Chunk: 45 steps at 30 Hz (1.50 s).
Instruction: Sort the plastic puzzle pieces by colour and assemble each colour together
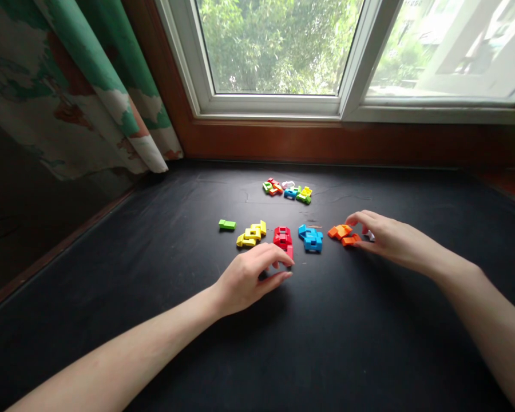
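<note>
My left hand (255, 274) reaches in from the lower left, thumb and fingers apart. Its index fingertip is at the nearest piece of the red toy cars (282, 236); whether it touches is hard to tell. My right hand (380, 236) is curved around the right side of the orange toy cars (340, 231), thumb and fingers spread, the thumb close to the nearest orange piece. A white piece (371, 235) shows partly beneath that hand. Between the hands lies a cluster of blue toy cars (311, 239). Yellow toy cars (252, 233) lie left of the red ones.
A lone green piece (227, 225) lies at the row's left end. Farther back is a mixed-colour pile (290, 193). All rest on a black surface (257, 360). Behind it stand a window (270, 106) and, at left, a patterned curtain (124, 114).
</note>
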Motion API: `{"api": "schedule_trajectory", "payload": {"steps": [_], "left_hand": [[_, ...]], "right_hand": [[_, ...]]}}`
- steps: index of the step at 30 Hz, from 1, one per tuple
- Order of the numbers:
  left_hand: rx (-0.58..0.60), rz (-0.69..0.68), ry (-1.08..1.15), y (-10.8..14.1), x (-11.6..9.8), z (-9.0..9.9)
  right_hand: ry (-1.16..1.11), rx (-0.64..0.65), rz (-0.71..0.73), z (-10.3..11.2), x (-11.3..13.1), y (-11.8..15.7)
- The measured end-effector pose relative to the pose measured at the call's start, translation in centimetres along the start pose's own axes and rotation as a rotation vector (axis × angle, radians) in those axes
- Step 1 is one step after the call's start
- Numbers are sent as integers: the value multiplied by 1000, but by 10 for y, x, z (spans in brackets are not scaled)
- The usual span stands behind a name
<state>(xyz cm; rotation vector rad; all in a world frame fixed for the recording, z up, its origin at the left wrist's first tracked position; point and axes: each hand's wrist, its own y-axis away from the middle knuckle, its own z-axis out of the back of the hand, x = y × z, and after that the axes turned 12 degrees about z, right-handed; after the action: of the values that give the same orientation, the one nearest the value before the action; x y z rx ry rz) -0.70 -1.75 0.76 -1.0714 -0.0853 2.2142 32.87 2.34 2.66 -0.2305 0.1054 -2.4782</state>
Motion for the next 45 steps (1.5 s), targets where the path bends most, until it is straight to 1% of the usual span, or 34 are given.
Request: {"api": "schedule_trajectory", "payload": {"steps": [3, 8, 14, 18, 25, 28, 35, 39, 42, 45], "left_hand": [[7, 9, 1, 0, 1, 0], [12, 15, 6, 1, 2, -1], [19, 12, 7, 0, 1, -1], [22, 11, 9, 0, 2, -2], [28, 17, 7, 0, 2, -1], [28, 15, 5, 0, 2, -1], [34, 11, 5, 0, 3, -1], [21, 4, -29, -2, 1, 1], [0, 2, -77, -6, -3, 5], [-26, 62, -171, -15, -3, 11]], "right_hand": [[-41, -6, 16, -3, -2, -1], [-89, 17, 112, -3, -4, -4], [-102, 35, 111, 0, 2, -5], [-83, 10, 94, -4, 6, -7], [-104, -7, 186, -9, 10, -12], [-117, -23, 174, -8, 10, -13], [-95, -7, 124, -10, 8, -10], [-46, -78, 136, -7, 12, -11], [3, -177, 212, -5, 24, -14], [19, -267, 312, -10, 42, -17]]}}
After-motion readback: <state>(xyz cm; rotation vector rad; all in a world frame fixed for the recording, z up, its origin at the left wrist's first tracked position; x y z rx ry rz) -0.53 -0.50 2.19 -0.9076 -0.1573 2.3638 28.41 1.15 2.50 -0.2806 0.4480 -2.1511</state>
